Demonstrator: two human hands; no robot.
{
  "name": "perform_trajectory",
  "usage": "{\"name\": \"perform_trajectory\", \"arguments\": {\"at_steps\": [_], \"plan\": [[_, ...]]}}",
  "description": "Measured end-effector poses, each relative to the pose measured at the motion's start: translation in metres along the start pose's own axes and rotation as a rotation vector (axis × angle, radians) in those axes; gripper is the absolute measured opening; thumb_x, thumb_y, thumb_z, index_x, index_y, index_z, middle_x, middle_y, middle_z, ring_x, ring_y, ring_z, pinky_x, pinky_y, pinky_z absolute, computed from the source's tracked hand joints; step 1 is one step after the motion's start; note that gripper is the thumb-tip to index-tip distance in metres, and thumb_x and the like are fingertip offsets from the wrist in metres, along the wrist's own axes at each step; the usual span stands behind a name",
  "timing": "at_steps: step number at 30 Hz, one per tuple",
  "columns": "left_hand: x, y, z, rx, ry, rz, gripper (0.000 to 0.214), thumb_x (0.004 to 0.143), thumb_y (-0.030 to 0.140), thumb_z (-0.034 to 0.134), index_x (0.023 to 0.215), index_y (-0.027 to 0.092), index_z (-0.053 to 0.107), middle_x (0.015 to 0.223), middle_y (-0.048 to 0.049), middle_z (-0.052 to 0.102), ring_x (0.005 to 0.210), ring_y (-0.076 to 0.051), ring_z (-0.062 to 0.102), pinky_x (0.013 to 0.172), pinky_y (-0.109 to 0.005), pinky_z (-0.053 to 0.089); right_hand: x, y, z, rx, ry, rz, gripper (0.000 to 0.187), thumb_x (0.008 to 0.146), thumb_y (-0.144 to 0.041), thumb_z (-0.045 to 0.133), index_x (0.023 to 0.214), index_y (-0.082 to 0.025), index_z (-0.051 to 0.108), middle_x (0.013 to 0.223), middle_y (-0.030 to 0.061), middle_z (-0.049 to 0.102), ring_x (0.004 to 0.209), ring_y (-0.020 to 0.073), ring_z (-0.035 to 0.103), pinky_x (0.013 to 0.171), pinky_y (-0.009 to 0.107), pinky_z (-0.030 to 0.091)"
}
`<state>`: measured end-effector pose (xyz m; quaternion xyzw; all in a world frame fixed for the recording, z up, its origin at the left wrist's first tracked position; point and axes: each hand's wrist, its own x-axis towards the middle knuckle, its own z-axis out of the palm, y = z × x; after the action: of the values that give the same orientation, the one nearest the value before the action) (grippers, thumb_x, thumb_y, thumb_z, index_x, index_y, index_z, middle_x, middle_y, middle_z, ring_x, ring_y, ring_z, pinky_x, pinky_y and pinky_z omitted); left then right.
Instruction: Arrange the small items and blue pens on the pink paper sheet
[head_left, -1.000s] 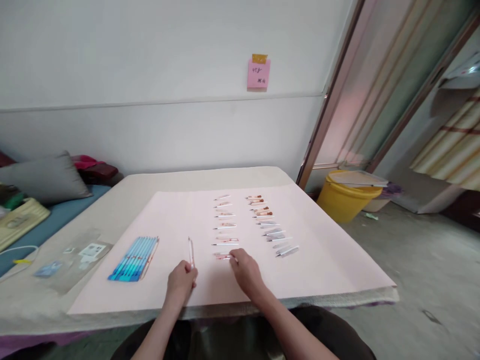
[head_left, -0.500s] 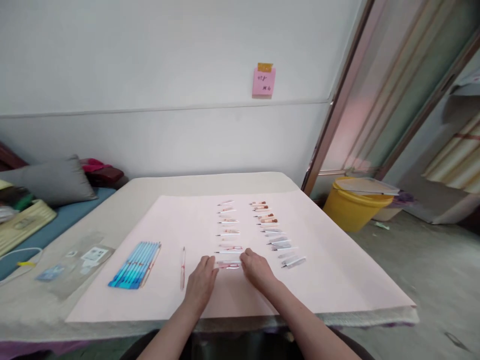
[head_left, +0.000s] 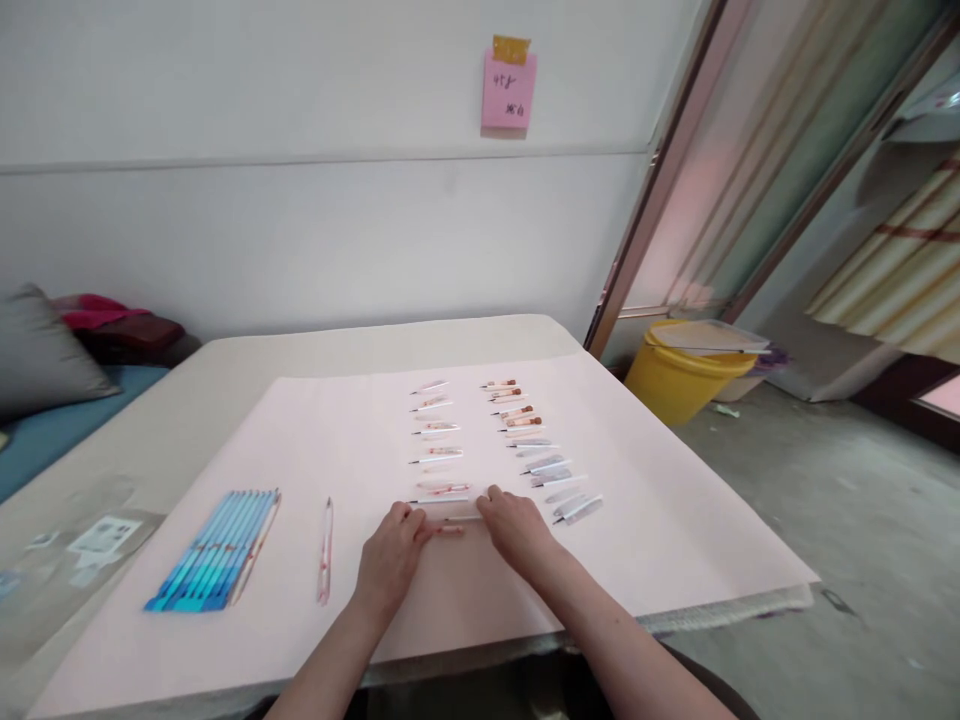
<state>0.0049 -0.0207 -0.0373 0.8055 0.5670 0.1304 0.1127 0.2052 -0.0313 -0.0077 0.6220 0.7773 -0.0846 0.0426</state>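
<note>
Both hands rest low over the pink sheet. My left hand [head_left: 390,553] is closed with its fingertips on the end of a clear-and-pink pen barrel [head_left: 450,530]. Beside it, my right hand [head_left: 514,524] pinches the right end of a slim white pen refill [head_left: 463,518], whose dark tip points left. Just beyond lie another pink-patterned barrel [head_left: 448,489] and a white refill [head_left: 441,500]. More pen parts run away from me in a column, with refills like this one [head_left: 436,461]. To the left, one whole pink-patterned pen [head_left: 325,555] lies alone.
A row of blue pens [head_left: 217,550] lies on the pink sheet [head_left: 600,580] at left. Brown-topped pen parts [head_left: 523,422] and grey ones [head_left: 546,466] form a right-hand column. A plastic bag [head_left: 75,560] is at far left; a yellow bin [head_left: 671,370] stands beyond the table.
My view has dipped and turned slightly right. The pink barrel lay across between both hands; now the white refill shows apart from it at my right fingertips.
</note>
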Motion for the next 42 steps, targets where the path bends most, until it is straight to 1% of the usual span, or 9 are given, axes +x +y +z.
{"name": "perform_trajectory", "arguments": {"at_steps": [6,11,13,16,22,27,32,38,42], "plan": [[-0.002,0.002,0.001,-0.033,0.036,-0.014,0.022,0.087,0.036,0.035,0.087,0.024,0.053,0.094,-0.0003,0.05,0.083,-0.013,0.053,0.068,-0.024,0.04,-0.004,0.01,-0.005,-0.048,-0.042,0.025,0.026,0.078,-0.003,0.039,0.092,-0.017,0.056,0.091,0.0097,0.056,0.081,0.0205,0.059,0.065,0.029,0.04],[-0.003,0.001,0.003,-0.026,0.079,-0.012,0.024,0.086,0.034,0.036,0.103,0.024,0.05,0.098,-0.0017,0.051,0.088,-0.015,0.053,0.071,-0.025,0.041,-0.007,0.014,-0.013,-0.072,-0.069,0.033,0.026,0.081,-0.007,0.036,0.092,-0.018,0.058,0.09,0.0104,0.058,0.081,0.0215,0.06,0.064,0.03,0.04],[-0.003,0.0,0.005,-0.022,0.083,-0.012,0.024,0.086,0.033,0.036,0.103,0.024,0.05,0.098,-0.0019,0.051,0.089,-0.015,0.052,0.072,-0.025,0.041,-0.009,0.016,-0.016,-0.079,-0.08,0.041,0.026,0.082,-0.008,0.036,0.092,-0.017,0.059,0.09,0.0115,0.059,0.082,0.0218,0.06,0.065,0.03,0.04],[-0.004,0.001,0.004,-0.022,0.086,-0.027,0.022,0.086,0.034,0.037,0.101,0.023,0.049,0.097,-0.0022,0.052,0.088,-0.015,0.052,0.071,-0.026,0.04,-0.01,0.017,-0.02,-0.083,-0.092,0.036,0.026,0.083,-0.01,0.036,0.091,-0.017,0.06,0.09,0.0116,0.06,0.081,0.0216,0.061,0.064,0.029,0.04],[-0.005,0.006,-0.005,-0.029,0.028,-0.04,0.016,0.086,0.033,0.036,0.084,0.022,0.048,0.089,-0.0011,0.052,0.08,-0.014,0.052,0.065,-0.025,0.038,-0.01,0.011,-0.018,-0.084,-0.074,0.003,0.025,0.084,-0.012,0.036,0.089,-0.017,0.06,0.089,0.0108,0.06,0.08,0.0223,0.061,0.062,0.029,0.04],[-0.005,0.006,-0.008,-0.044,0.006,-0.021,0.016,0.086,0.03,0.036,0.08,0.022,0.047,0.09,-0.0012,0.051,0.083,-0.015,0.051,0.066,-0.025,0.038,-0.007,0.003,-0.012,-0.081,-0.049,-0.018,0.026,0.081,-0.007,0.038,0.091,-0.018,0.059,0.09,0.0093,0.058,0.078,0.0206,0.061,0.062,0.028,0.039],[-0.005,0.004,-0.009,-0.093,-0.029,-0.026,0.011,0.084,0.029,0.039,0.082,0.022,0.048,0.09,-0.0013,0.051,0.084,-0.015,0.051,0.069,-0.026,0.039,-0.004,-0.004,-0.01,-0.082,-0.033,-0.036,0.025,0.083,-0.008,0.036,0.09,-0.018,0.058,0.089,0.0095,0.057,0.077,0.0198,0.06,0.061,0.028,0.039],[-0.004,0.001,-0.006,-0.15,0.028,0.037,0.013,0.085,0.027,0.038,0.077,0.02,0.045,0.085,-0.0023,0.05,0.08,-0.016,0.05,0.07,-0.028,0.039,-0.003,-0.001,-0.01,-0.085,-0.029,-0.075,0.024,0.081,-0.007,0.039,0.086,-0.018,0.059,0.088,0.0085,0.057,0.077,0.0194,0.059,0.06,0.027,0.038],[-0.004,0.0,-0.005,-0.209,0.04,0.028,0.011,0.084,0.027,0.04,0.077,0.02,0.045,0.085,-0.0023,0.05,0.08,-0.017,0.05,0.071,-0.029,0.039,-0.003,0.003,-0.012,-0.084,-0.022,-0.078,0.024,0.08,-0.007,0.039,0.086,-0.017,0.06,0.088,0.0086,0.057,0.078,0.02,0.059,0.062,0.028,0.038]]}}
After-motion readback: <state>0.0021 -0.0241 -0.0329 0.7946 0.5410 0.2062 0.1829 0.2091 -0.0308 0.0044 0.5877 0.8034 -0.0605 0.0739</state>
